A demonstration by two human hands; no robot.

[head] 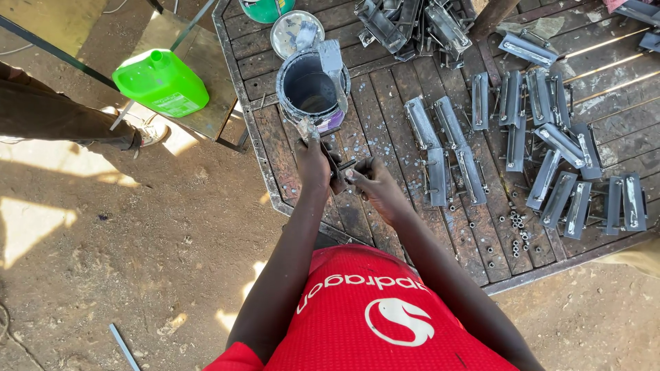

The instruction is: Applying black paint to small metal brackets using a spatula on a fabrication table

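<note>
Near the centre of the frame, both hands meet over the edge of a wooden pallet point(385, 110). The left hand point(313, 165) is closed around a small dark metal part point(338, 168), gripping it from the left. The right hand point(375, 185) is closed on the same part from the right, fingers pinched at its end. The part is mostly hidden between the hands; only a short dark bar and a thin stub pointing right show, so its full shape cannot be told. A thin paint-smeared handle point(304, 129) rises from the top of the left hand towards the can.

Just above the hands stands an open can point(309, 86), dark grey inside, with a flat grey piece point(333, 62) leaning on its right rim. Its round lid point(295, 31) lies above it, streaked with grey.

To the right, many grey-painted metal brackets point(550, 144) lie in loose rows on the planks, and two longer pairs point(447, 151) lie nearer the hands. Small nuts point(515, 227) are scattered among them. An unpainted heap of brackets point(412, 24) sits at the top centre.

In the upper left a green jug point(161, 82) rests on a low stand point(210, 117), with another person's leg and shoe point(148, 134) beside it on the dirt.
</note>
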